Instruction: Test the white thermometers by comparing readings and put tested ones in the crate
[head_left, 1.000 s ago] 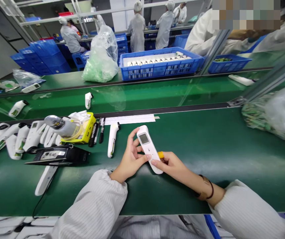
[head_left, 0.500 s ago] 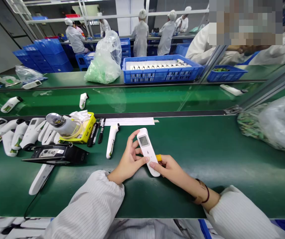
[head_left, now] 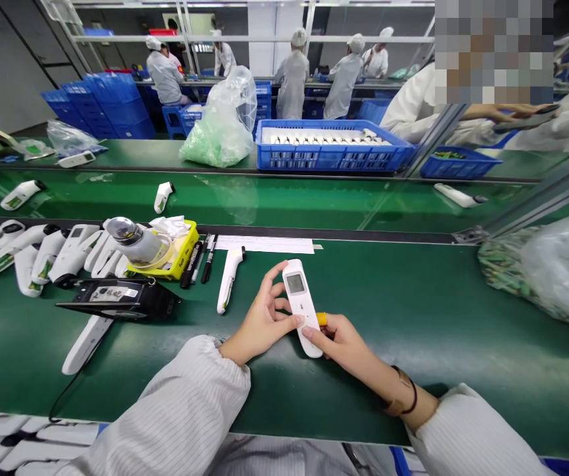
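Between my two hands is a white infrared thermometer point(head_left: 302, 307), tilted, its small grey screen facing me. My left hand point(head_left: 267, 317) grips its left side, thumb on the front below the screen and fingers curled round the edge. At its lower end my right hand point(head_left: 337, 340) holds on too, thumb across the front. A yellow finger cover point(head_left: 321, 318) shows on a finger of that hand. Another white thermometer point(head_left: 231, 279) lies on the green bench left of my hands, near several marker pens point(head_left: 200, 261). What sits behind the held thermometer is hidden.
On the left are several white thermometers point(head_left: 41, 254), a yellow tray point(head_left: 185, 251) with a metal-topped bottle point(head_left: 138, 241), and a black device point(head_left: 120, 299). Beyond runs a green conveyor point(head_left: 284, 205). A blue crate point(head_left: 334, 155) stands behind it; a plastic bag point(head_left: 552, 264) lies right.
The whole view has shifted slightly as my head moved. Both hands keep the same hold on the thermometer. A co-worker's hands now show at the upper right.
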Demonstrator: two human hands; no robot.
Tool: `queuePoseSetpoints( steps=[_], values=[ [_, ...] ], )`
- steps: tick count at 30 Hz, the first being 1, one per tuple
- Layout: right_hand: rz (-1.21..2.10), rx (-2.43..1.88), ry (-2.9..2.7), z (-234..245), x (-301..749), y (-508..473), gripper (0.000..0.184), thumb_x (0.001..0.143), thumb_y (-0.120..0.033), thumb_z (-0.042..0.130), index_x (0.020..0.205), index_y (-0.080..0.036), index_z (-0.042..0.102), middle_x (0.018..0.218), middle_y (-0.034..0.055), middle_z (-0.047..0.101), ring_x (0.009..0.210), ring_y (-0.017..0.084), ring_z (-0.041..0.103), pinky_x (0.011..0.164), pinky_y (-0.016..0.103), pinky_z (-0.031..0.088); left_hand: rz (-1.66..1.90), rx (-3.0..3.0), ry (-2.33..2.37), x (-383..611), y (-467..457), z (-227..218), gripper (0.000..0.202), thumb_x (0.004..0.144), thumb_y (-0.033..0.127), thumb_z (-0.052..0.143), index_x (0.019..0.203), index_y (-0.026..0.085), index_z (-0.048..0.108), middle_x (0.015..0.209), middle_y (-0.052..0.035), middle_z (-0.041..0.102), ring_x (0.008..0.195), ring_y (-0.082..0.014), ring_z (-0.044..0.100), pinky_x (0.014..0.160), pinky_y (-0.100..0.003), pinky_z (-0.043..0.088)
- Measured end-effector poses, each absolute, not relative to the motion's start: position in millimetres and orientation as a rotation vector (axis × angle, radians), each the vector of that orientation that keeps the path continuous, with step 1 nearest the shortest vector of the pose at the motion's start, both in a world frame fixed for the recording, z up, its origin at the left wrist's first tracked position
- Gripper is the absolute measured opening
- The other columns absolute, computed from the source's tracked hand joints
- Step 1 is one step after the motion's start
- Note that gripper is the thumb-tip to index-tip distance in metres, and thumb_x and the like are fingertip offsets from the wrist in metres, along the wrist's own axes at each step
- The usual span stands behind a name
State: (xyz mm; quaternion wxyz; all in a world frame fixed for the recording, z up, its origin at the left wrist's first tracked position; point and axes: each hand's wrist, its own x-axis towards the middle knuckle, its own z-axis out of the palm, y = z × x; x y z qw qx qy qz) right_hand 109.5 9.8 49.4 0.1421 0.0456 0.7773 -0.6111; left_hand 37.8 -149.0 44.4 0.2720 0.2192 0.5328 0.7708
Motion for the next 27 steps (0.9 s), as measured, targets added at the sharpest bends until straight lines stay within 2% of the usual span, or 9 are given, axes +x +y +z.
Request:
queuePoseSetpoints(
  steps=[3,6,8,10,12,15,19,23,27],
  values=[
    [-1.678,0.207,2.339,48,101,17,0.051,0.079,-0.066,0.052,0.083,-0.016,0.056,0.055,-0.0019,0.05,0.043,0.01,0.04,0.04,0.023,0.031,1.881,0.757,2.018,30,-158,50,0.079,0.082,0.026,0.064,0.145,0.035,0.018,0.122,-0.0061,0.057,0.088,-0.0146,0.062,0.072,-0.025,0.053],
    [-1.366,0.377,2.683,51,68,39,0.047,0.084,-0.063,0.045,0.068,-0.019,0.048,0.048,-0.0013,0.047,0.041,0.013,0.042,0.042,0.025,0.031,1.467,0.662,2.793,11,-179,61,0.042,0.091,0.031,0.051,0.132,0.028,0.044,0.119,-0.0047,0.059,0.095,-0.0162,0.062,0.082,-0.027,0.052],
    [-0.965,0.456,2.99,57,34,59,0.043,0.087,-0.054,0.046,0.06,-0.021,0.044,0.049,0.0011,0.048,0.046,0.015,0.046,0.046,0.026,0.031,1.264,0.352,3.056,-4,-195,67,0.032,0.094,0.029,0.042,0.123,0.02,0.052,0.12,-0.0102,0.057,0.096,-0.0213,0.062,0.083,-0.034,0.051],
    [-0.562,0.472,3.177,65,-2,80,0.035,0.086,-0.044,0.052,0.061,-0.019,0.048,0.054,0.0035,0.052,0.053,0.019,0.051,0.051,0.027,0.03,1.094,0.053,3.154,-18,-210,69,0.032,0.094,0.024,0.041,0.12,0.011,0.052,0.117,-0.0184,0.056,0.097,-0.0288,0.062,0.082,-0.042,0.05],
    [-0.404,0.505,3.249,72,-32,97,0.025,0.083,-0.038,0.057,0.068,-0.017,0.056,0.058,0.0058,0.056,0.061,0.023,0.056,0.055,0.029,0.032,0.908,-0.135,3.171,-26,-220,65,0.032,0.091,0.021,0.047,0.117,0.004,0.053,0.111,-0.0224,0.057,0.097,-0.0338,0.062,0.08,-0.045,0.05],
    [-0.48,0.549,3.291,79,-58,112,0.021,0.081,-0.033,0.058,0.085,-0.013,0.064,0.065,0.0088,0.06,0.069,0.025,0.06,0.061,0.031,0.038,0.72,-0.221,3.122,-32,-224,56,0.03,0.087,0.022,0.056,0.111,0.004,0.055,0.105,-0.0196,0.061,0.092,-0.0315,0.065,0.077,-0.042,0.052],
    [-0.753,0.429,3.324,81,-59,100,0.034,0.082,-0.023,0.051,0.111,-0.008,0.059,0.086,0.0125,0.066,0.079,0.023,0.061,0.073,0.034,0.044,0.58,-0.292,3.083,-29,-218,54,0.021,0.091,0.023,0.05,0.105,0.007,0.055,0.099,-0.0128,0.064,0.085,-0.0232,0.066,0.075,-0.037,0.053],
    [-1.1,0.127,3.159,74,-33,54,0.034,0.087,-0.032,0.043,0.102,-0.009,0.064,0.075,0.0082,0.067,0.063,0.018,0.062,0.064,0.03,0.049,0.548,-0.256,3.139,-20,-202,61,0.031,0.098,0.024,0.026,0.108,0.009,0.051,0.092,-0.0118,0.063,0.085,-0.0242,0.067,0.07,-0.034,0.053],
    [-1.285,-0.109,2.942,61,-4,9,0.032,0.086,-0.036,0.046,0.089,-0.013,0.067,0.06,0.0029,0.064,0.049,0.014,0.057,0.049,0.024,0.047,0.55,-0.124,3.174,-15,-196,61,0.031,0.097,0.033,0.034,0.113,0.011,0.049,0.104,-0.0123,0.06,0.086,-0.0236,0.067,0.065,-0.03,0.051]
  ],
)
